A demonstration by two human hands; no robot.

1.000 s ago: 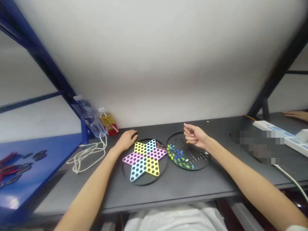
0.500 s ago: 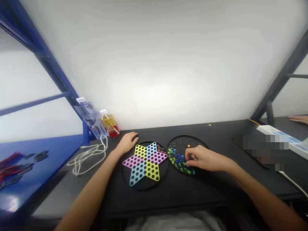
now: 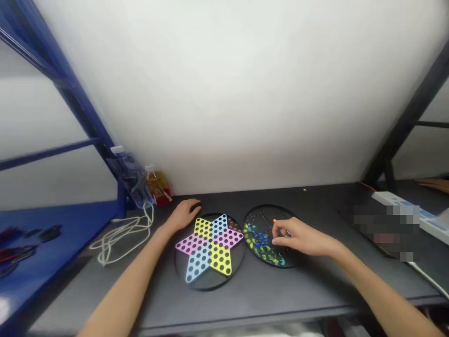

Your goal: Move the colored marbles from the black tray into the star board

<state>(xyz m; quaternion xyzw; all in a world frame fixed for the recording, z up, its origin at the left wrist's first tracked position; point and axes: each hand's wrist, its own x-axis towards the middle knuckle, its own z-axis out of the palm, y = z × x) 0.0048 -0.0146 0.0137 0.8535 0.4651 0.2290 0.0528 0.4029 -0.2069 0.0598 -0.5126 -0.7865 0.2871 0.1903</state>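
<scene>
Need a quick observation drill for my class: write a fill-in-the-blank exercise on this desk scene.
The left hand rests beside the star board, whose star has ____ points.
The right hand is over a round black board that holds many coloured ____.
The power strip lies to the ____ of both boards.

Missing words: six; marbles; right.
</scene>
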